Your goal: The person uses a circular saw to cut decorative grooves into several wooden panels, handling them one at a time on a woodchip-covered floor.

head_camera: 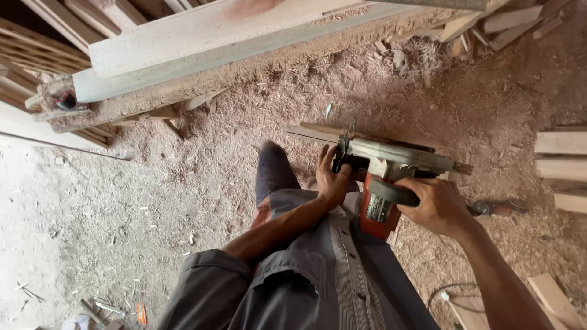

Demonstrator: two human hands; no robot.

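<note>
Head view: circular saw [391, 177] is gripped by right hand [435, 208] w/ fingers wrapped on its black handle; left hand [330, 177] is pressed on wood strip [318, 132]. Blade is hidden under guard; strip's far end is covered by saw.

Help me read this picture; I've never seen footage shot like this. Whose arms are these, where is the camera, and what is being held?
The camera sits on a person's head and looks down, so both arms are that person's own. The right hand grips the handle of a red circular saw. The left hand rests at the saw's front, by a thin wood strip under the saw. The ground is covered in sawdust. Long beams lie at the top, cut boards on the right.
</note>
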